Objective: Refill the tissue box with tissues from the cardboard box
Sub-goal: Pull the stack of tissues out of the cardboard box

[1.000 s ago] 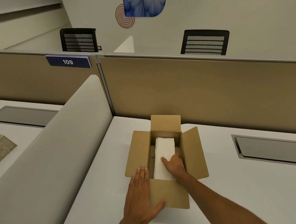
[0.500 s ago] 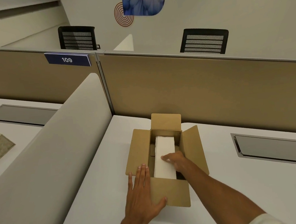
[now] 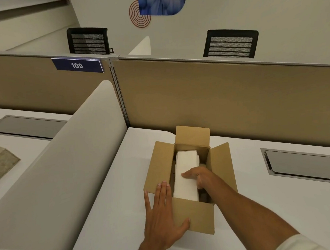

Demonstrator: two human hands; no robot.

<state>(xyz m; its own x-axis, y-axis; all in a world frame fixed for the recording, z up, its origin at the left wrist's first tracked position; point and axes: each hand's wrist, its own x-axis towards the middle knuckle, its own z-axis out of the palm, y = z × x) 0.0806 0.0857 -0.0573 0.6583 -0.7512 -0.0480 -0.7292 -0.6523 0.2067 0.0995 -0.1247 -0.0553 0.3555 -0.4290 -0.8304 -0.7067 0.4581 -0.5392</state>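
Our left hand lies flat and open on the near flap of the box, thumb on the flap, holding nothing. Our right hand reaches into the box and curls around the white tissues, thumb on top, fingers down the right side. We see the tissues lying inside the box. It sits on the desk, flaps open. Behind it stands a tan wall.

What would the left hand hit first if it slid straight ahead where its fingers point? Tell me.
Probably the cardboard box's left flap: the left hand lies flat at the box's near-left corner, fingers pointing along it. Depth is unclear.
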